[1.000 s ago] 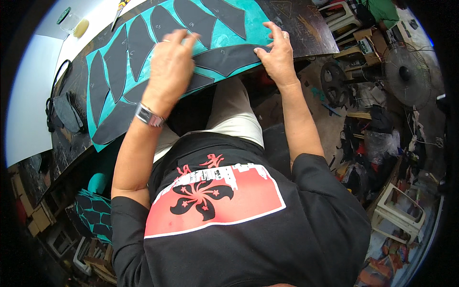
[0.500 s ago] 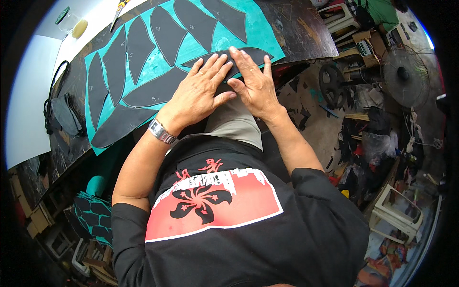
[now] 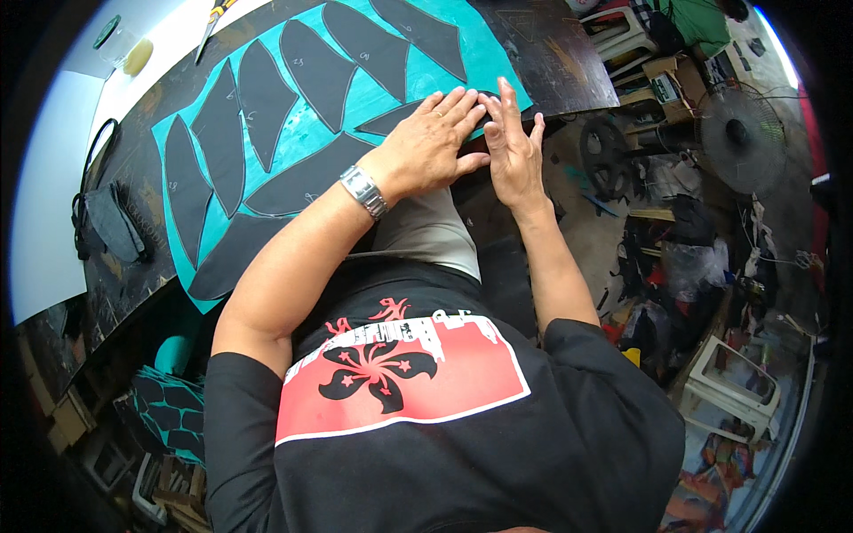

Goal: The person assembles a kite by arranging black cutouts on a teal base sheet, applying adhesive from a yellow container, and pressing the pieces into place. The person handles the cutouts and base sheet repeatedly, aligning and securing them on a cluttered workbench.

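Black piece (image 3: 391, 120) on teal sheet (image 3: 494, 55) — left hand (image 3: 433, 142) flat over it, fingers extended, gripping nothing; right hand (image 3: 515, 160) loosely open, contact unclear. Likely smoothing — next calls for even pressure.

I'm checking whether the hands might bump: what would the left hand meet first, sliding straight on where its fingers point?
Most likely the fingers of the right hand, just ahead of the left hand, though their heights are hard to compare from one view.

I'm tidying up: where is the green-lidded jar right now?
In the head view, the jar is at the upper left, just left of the yellow-handled tool.
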The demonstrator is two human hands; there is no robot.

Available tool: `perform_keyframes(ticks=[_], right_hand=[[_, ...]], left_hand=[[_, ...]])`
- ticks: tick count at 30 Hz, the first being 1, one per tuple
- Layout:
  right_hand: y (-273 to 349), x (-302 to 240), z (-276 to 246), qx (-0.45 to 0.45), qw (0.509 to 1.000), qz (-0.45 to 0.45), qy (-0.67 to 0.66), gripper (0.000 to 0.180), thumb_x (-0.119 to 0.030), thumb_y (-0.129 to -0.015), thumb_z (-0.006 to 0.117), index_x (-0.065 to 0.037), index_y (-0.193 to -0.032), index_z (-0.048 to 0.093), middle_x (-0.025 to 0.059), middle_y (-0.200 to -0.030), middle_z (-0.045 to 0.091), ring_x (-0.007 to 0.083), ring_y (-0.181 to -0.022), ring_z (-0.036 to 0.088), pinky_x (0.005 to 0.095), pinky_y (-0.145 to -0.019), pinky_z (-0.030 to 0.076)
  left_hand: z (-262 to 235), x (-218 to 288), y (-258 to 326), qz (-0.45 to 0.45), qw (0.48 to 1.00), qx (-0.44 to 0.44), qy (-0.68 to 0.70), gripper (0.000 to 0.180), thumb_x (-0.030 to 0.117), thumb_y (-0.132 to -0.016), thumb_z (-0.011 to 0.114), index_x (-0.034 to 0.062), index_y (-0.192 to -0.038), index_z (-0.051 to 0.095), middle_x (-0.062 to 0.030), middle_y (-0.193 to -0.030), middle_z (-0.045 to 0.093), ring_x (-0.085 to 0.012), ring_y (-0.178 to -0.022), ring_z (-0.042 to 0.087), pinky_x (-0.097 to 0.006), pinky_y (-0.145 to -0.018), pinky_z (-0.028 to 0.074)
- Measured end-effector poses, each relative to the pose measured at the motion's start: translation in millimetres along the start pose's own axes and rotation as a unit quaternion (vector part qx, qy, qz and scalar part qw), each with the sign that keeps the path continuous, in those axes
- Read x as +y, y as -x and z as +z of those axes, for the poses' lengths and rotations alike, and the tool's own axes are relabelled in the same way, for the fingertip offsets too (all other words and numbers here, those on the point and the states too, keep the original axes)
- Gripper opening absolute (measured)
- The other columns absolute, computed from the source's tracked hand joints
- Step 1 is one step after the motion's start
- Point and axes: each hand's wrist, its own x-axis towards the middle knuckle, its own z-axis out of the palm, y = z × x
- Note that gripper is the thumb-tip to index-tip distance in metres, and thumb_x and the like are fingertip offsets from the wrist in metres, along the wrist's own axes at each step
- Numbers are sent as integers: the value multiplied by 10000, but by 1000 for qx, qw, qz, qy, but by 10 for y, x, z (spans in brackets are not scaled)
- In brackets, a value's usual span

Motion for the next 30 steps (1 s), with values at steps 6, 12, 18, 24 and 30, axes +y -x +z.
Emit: perform_keyframes(ticks=[6, 12, 18, 24, 30], right_hand=[[-49, 23, -52, 14, 994, -7, 106, 744, -634, -984, 333, -135, -1536, 334, 71, -1426, 562, 264, -1303, 546, 717, -1123, 69], [19, -297, 223, -41, 981, -134, 136, 665, -582, -1009, 364, -109, -1469, 450, 139, -1437, 533, 320, -1358, 473, 686, -1123, 161], [41, -126, 93, 12, 988, -80, 130, 711, -610, -988, 368, -106, -1487, 420, 90, -1443, 540, 269, -1330, 512, 698, -1115, 172], [29, -415, 287, 14, 977, -58, 203, 800, -676, -957, 339, -96, -1505, 391, 180, -1465, 489, 370, -1371, 439, 716, -1099, 164], [180, -641, 455, -48, 981, -178, 67, 726, -630, -970, 369, -118, -1481, 424, 118, -1449, 520, 292, -1349, 482, 689, -1111, 193]], left_hand=[[-96, 103, 261, -10, 1000, 6, -28, 879, 585, -905, 566, -3, -1511, 323, -218, -1575, 305, -324, -1491, 239, -442, -1220, 196], [-236, 167, 502, -28, 999, 11, 14, 924, 496, -860, 683, 21, -1538, 271, -207, -1598, 258, -318, -1492, 238, -442, -1219, 197], [-486, 168, 775, -91, 995, 7, -29, 865, 456, -826, 727, 29, -1491, 376, -167, -1554, 367, -306, -1471, 293, -429, -1205, 248], [-638, 156, 1135, -144, 988, -17, -47, 931, 297, -769, 806, 98, -1536, 318, -138, -1590, 310, -299, -1479, 276, -429, -1220, 231], [-644, 144, 1123, -151, 986, -34, -58, 967, 183, -729, 824, 113, -1541, 303, -115, -1600, 295, -289, -1479, 277, -448, -1221, 225]])
